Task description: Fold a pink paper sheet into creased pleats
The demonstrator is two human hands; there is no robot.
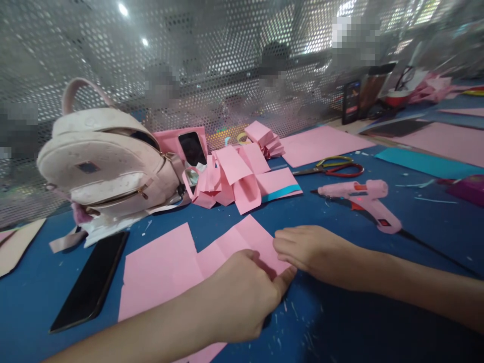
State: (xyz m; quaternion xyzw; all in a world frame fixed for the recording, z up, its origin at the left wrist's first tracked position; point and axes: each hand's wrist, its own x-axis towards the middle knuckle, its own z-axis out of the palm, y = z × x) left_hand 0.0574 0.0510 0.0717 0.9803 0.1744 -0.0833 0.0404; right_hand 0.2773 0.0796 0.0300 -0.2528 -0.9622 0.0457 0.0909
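Note:
A creased pink paper sheet (242, 242) lies on the blue table (340, 322) in front of me, beside a larger pink sheet (159, 272). My left hand (242, 297) rests on the near part of the creased sheet, fingers curled under and thumb pointing right along its edge. My right hand (310, 249) lies flat with fingers together, its fingertips pressing the sheet's right corner. Neither hand lifts anything.
A pale pink backpack (106, 166) stands at the left with a phone (192, 148) leaning by it. A dark phone (93, 282) lies flat. Folded pink paper pieces (238, 176), scissors (336, 167) and a pink glue gun (363, 199) lie behind. A perforated metal screen (227, 60) closes the back.

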